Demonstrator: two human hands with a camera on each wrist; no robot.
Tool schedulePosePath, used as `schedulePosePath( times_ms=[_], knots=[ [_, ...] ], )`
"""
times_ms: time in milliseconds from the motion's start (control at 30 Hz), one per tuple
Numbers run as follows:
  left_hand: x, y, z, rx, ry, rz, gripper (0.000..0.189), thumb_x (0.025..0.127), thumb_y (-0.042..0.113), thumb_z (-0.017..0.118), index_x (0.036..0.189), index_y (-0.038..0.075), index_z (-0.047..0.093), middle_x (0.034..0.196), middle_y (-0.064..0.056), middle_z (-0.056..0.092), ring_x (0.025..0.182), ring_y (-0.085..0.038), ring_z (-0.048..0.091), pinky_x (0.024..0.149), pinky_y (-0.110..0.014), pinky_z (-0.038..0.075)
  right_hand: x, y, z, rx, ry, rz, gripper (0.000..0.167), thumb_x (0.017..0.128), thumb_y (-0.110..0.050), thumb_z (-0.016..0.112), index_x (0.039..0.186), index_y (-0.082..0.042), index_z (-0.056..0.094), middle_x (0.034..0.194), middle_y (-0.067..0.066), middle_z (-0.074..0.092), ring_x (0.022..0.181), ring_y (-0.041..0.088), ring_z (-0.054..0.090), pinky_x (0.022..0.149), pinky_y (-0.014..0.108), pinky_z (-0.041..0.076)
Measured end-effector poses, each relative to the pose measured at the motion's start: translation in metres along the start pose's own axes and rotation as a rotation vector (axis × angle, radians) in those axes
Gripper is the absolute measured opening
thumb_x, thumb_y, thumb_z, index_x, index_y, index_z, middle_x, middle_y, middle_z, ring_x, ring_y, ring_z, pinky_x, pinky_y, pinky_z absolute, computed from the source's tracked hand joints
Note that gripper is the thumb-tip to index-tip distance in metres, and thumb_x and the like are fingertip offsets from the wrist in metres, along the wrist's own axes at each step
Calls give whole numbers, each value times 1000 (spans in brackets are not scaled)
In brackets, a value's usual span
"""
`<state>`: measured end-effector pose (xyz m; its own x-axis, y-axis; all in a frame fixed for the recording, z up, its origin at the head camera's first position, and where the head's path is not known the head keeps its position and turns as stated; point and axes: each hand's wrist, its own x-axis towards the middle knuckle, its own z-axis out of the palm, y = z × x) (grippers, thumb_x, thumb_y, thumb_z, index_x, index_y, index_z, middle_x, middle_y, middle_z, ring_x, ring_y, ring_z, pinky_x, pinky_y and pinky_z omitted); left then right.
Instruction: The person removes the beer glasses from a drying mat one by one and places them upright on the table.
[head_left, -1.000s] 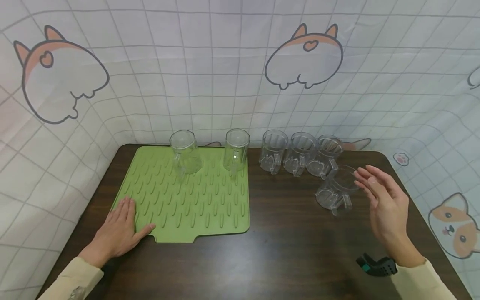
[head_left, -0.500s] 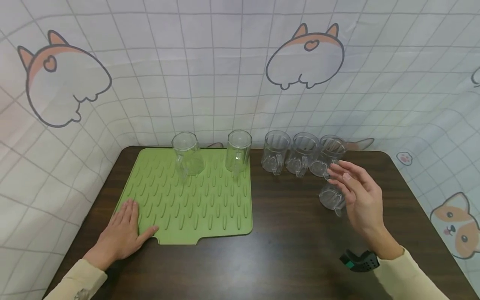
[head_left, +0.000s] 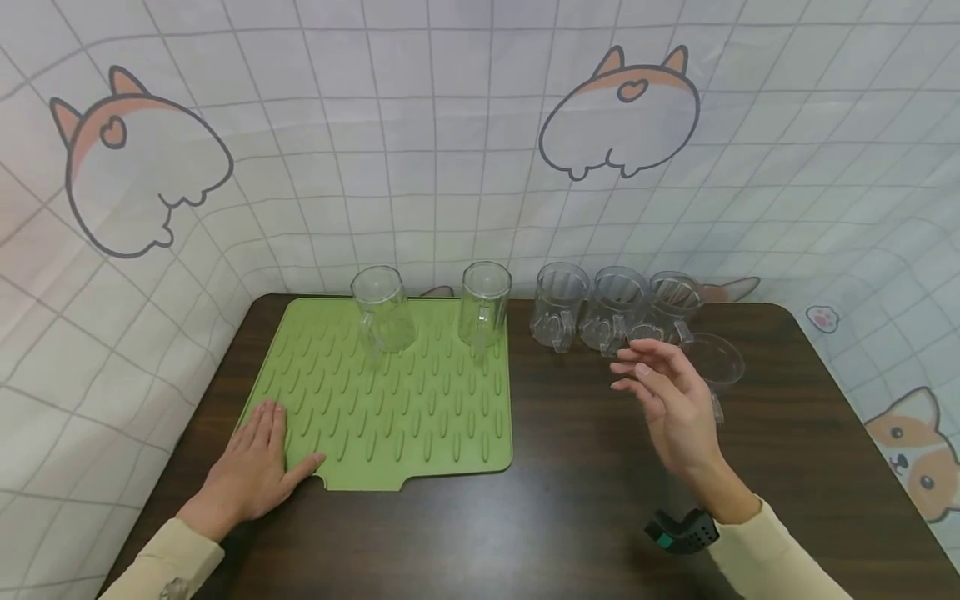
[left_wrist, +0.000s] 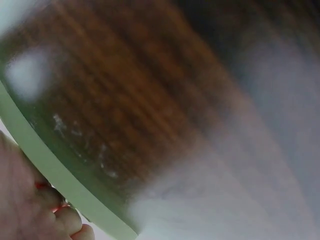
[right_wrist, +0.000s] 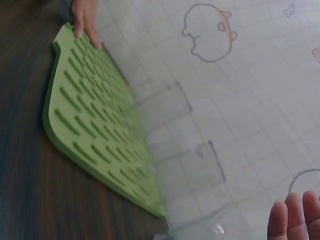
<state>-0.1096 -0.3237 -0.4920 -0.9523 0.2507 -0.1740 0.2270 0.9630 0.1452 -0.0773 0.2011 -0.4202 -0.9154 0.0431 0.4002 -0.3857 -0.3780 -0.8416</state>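
In the head view my left hand (head_left: 251, 471) rests flat on the near left corner of a green ribbed drying mat (head_left: 397, 417), fingers straight. Two clear glass mugs, a left one (head_left: 388, 312) and a right one (head_left: 484, 308), stand along the mat's back edge. Over the table right of the mat, my right hand (head_left: 678, 412) hovers with relaxed fingers and holds nothing. Partly hidden behind it is a clear glass mug (head_left: 716, 362). Fingertips of the right hand (right_wrist: 295, 217) also show in the right wrist view.
Three more glass mugs stand in a row at the back: a left one (head_left: 560, 308), a middle one (head_left: 613, 310) and a right one (head_left: 672, 308). A cloth wall (head_left: 450, 150) with dog drawings rises behind the dark wooden table (head_left: 525, 517).
My right hand has moved left, passing in front of the nearest mug on the right. My left hand stays on the mat; the mugs stand where they were.
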Motion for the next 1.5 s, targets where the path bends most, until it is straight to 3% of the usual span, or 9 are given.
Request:
schedulePosePath(
  times_ms=[400,667,967,1333,1500],
  knots=[
    [1,0,-1,-7,6,4,109,101,69,47,157,-19,16,165,-42,14,154,-59,16,123,-72,21,13,17,32,-40,-89,7,31,104,9,45,133,7,53,120,5,71,109,17,72,90,27,61],
    [-2,0,0,-4,15,-3,108,101,69,47,157,-19,17,165,-42,15,154,-59,17,123,-72,22,20,29,47,-82,-128,68,31,105,2,48,136,5,52,121,0,71,112,13,71,93,27,61],
    [-2,1,1,0,31,-3,108,101,68,48,157,-18,18,165,-41,16,154,-58,18,123,-72,23,27,46,66,2,-148,89,30,105,0,50,135,0,54,122,0,71,112,13,71,92,28,61],
    [-2,2,0,-23,16,-5,107,101,68,48,157,-18,17,166,-41,14,155,-57,16,123,-71,22,33,64,89,38,-141,241,29,106,-9,54,134,-6,54,120,-4,69,111,10,69,93,25,60],
    [-1,3,-2,-6,12,-5,106,101,67,49,157,-18,18,165,-42,15,154,-58,18,123,-71,24,37,74,97,32,-148,271,30,105,-9,55,135,-4,52,119,-5,69,110,9,69,92,26,60]
  ],
)
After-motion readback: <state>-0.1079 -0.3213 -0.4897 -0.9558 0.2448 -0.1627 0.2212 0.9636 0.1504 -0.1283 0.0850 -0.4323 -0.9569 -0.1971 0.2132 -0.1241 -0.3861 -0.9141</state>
